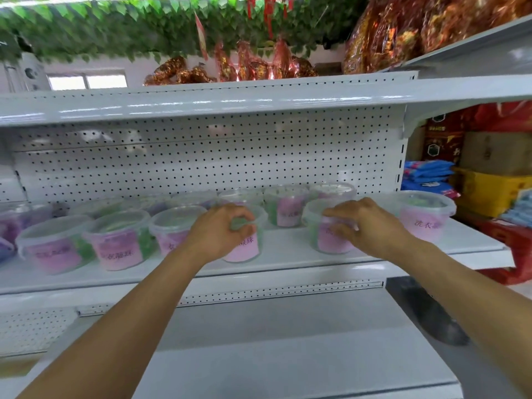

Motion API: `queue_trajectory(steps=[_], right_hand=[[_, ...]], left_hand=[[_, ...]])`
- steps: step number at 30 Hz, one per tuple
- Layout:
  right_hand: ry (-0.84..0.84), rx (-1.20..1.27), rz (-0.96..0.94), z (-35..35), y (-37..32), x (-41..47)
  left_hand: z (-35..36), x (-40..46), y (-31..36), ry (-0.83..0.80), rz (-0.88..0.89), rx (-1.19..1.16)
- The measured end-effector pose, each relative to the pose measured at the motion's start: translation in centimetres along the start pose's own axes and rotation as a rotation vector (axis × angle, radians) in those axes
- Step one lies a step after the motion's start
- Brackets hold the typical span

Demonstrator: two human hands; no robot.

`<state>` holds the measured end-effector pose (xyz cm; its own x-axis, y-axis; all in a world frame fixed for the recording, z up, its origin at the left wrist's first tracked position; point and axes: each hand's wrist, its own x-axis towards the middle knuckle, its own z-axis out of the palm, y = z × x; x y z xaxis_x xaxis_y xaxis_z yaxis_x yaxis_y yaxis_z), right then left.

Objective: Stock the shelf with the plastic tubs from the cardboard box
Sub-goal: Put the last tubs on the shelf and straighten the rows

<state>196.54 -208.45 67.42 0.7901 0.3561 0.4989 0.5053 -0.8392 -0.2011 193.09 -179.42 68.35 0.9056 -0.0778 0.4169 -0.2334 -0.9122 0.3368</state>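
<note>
both hands on pink-label tubs, middle shelf [288,254]
left hand [218,231] fingers curled round rim of a front-row tub [244,249]; right hand [365,223] curled over another tub [328,240] beside it, both arms outstretched, more tubs [118,240] in rows alongside.

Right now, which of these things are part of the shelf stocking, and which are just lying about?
Part of the job:
- left hand, gripping a plastic tub
- right hand, on another tub
- tubs already lined up
- white shelf

Just lying about:
- blue packets
- yellow crate
- red-gold foil decorations
- leaf garland
</note>
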Motion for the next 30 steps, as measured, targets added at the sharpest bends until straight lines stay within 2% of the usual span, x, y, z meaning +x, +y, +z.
queue_trajectory(steps=[7, 20, 23, 24, 26, 28, 30], right_hand=[[-0.041, -0.112, -0.106, 2.7, -5.2, 2.3], [-0.066, -0.062, -0.084, 3.5, -4.7, 2.2], [-0.087, -0.081, -0.085, 3.4, -4.7, 1.8], [-0.100, -0.067, -0.096, 3.3, -4.5, 1.7], [-0.122, 0.114, -0.087, 2.7, -3.8, 1.2], [-0.082, 0.286, -0.053, 1.4, -2.2, 0.4], [0.020, 0.232, 0.020, -0.2, 0.7, -0.3]], left_hand=[[-0.4, -0.2, 0.4, -0.006, -0.016, 0.006], [-0.1, -0.2, 0.8, -0.038, -0.032, 0.028], [0.3, 0.4, 2.4, -0.009, -0.069, 0.147], [0.6, 0.8, 3.3, 0.025, -0.065, 0.178], [1.5, 1.6, 5.5, 0.063, -0.012, 0.124], [2.5, 2.2, 7.3, 0.013, 0.083, 0.065], [3.3, 2.4, 8.1, -0.074, 0.133, 0.073]])
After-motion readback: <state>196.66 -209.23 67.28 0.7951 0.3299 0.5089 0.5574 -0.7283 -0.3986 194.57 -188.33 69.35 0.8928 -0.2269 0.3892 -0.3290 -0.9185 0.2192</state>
